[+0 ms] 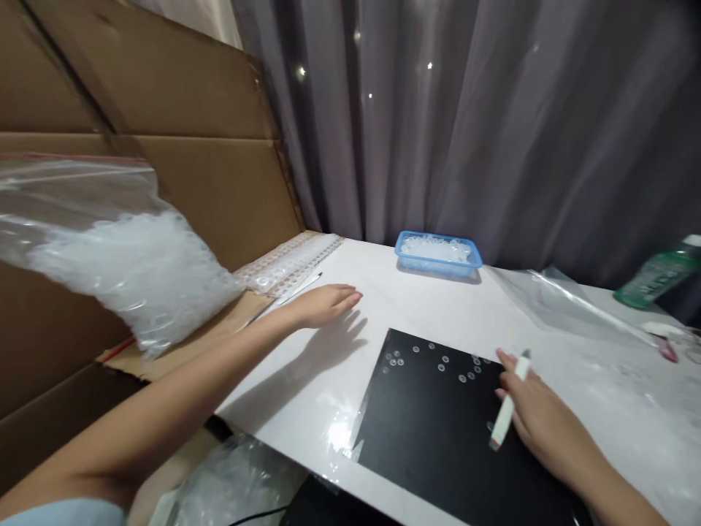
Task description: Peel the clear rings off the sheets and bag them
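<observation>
My left hand [328,303] hovers over the left part of the white table with its fingers stretched out, holding nothing. Just behind it lies a slim white tool with a dark tip [301,288]. My right hand [534,409] grips a white pen-like tool [509,409], dark at its far end and reddish at the near one; its exact kind is unclear. That hand is above the right side of a black mat [427,431]. Several small clear rings [393,361] lie scattered along the mat's far part, some close to my right fingers.
A blue tray [438,267] of clear pieces stands at the back. A large zip bag [136,270] of similar pieces leans against cardboard [213,190] on the left. Clear plastic bags [569,307] and a green bottle [657,276] are at right. Grey curtain [416,131] hangs behind.
</observation>
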Tool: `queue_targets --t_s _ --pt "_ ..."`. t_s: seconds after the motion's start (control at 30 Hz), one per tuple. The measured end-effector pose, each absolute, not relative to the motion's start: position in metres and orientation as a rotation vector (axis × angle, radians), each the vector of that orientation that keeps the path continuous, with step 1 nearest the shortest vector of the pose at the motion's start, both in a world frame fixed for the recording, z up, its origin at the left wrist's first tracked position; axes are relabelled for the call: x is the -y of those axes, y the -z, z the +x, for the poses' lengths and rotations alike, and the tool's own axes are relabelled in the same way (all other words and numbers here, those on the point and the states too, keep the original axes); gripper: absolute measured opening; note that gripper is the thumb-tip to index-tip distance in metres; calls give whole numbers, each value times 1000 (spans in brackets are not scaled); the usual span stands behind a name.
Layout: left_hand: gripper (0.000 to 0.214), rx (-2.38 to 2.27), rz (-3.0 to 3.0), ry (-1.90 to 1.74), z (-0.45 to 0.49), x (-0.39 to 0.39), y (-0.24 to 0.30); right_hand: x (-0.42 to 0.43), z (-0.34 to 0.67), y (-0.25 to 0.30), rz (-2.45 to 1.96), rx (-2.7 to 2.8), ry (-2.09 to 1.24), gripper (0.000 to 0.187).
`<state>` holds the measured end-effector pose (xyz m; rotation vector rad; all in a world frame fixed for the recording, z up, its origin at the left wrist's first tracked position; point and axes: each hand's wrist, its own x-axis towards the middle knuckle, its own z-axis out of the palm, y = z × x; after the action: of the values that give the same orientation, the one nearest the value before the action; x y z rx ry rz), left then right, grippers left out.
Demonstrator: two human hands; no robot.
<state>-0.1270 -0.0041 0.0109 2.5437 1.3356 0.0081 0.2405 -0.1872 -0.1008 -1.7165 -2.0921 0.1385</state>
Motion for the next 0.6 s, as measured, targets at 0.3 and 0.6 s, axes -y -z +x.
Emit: queue_targets --t_s 0.3,0.6 --pt "88 -2094 2291 278 -289 139 51 212 220 100 -1389 2242 -445 16" --pt "95 -1945 2345 220 -168 123 65 197 217 109 -1493 2303 -258 29"
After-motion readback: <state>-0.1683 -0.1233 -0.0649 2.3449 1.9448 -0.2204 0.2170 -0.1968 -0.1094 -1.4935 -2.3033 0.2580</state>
